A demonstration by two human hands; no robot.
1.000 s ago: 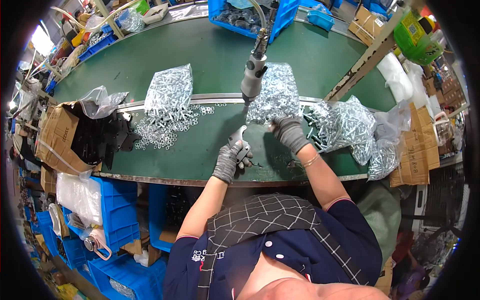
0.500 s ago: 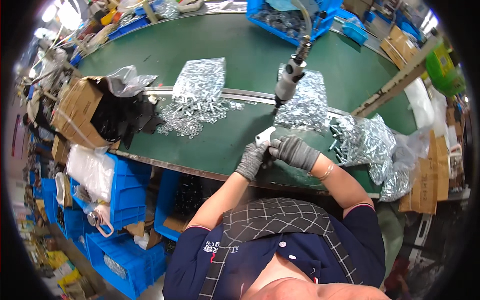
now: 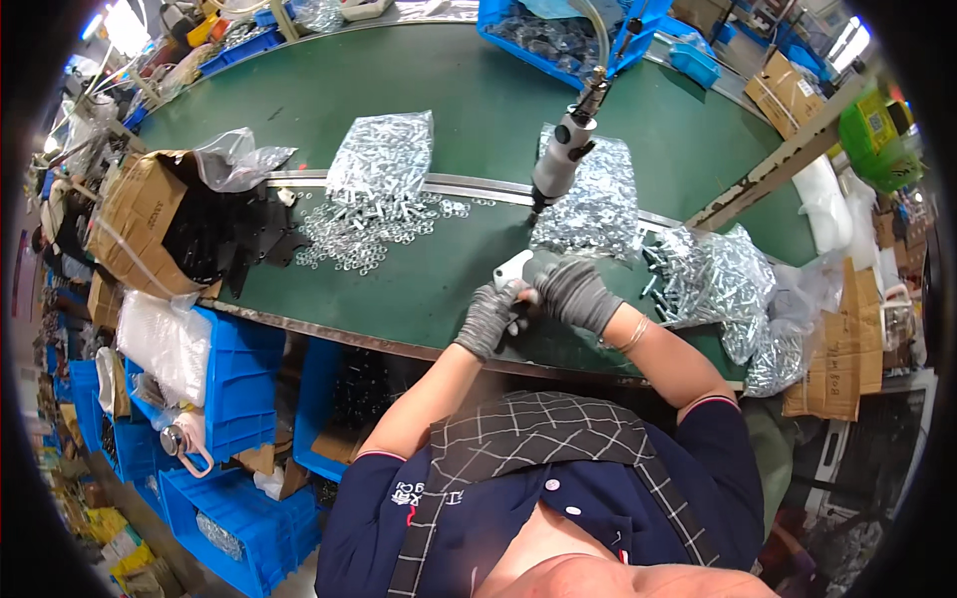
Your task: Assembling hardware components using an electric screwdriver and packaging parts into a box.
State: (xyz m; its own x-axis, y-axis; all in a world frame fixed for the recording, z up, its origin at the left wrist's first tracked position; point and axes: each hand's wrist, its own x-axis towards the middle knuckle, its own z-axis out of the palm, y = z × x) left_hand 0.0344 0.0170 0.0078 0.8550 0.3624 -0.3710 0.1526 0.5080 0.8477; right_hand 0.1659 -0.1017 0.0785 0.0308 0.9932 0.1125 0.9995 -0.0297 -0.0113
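In a grey knitted glove, my left hand (image 3: 486, 319) is closed around a small white plastic part (image 3: 512, 267), whose flat end with a hole sticks up past the fingers. My right hand (image 3: 578, 292), gloved the same way, is right beside it with fingers bent together at the part; what they pinch is hidden. Just beyond both hands hangs a white and grey power screwdriver (image 3: 563, 164), bit downward. Behind it lies a clear bag of small metal parts (image 3: 596, 199). To the right, bolts spill from another plastic bag (image 3: 713, 279).
The green worktable (image 3: 419, 299) has a metal rail across it. Left of my hands, a bag of metal pins (image 3: 381, 159) lies behind loose washers (image 3: 349, 234). A cardboard box (image 3: 140, 224) of black parts stands at far left. Blue crates (image 3: 239, 389) sit below the table edge.
The whole view has shifted slightly. My right hand has edged forward against the white part, its fingers angled further over; my left hand keeps hold of the part.
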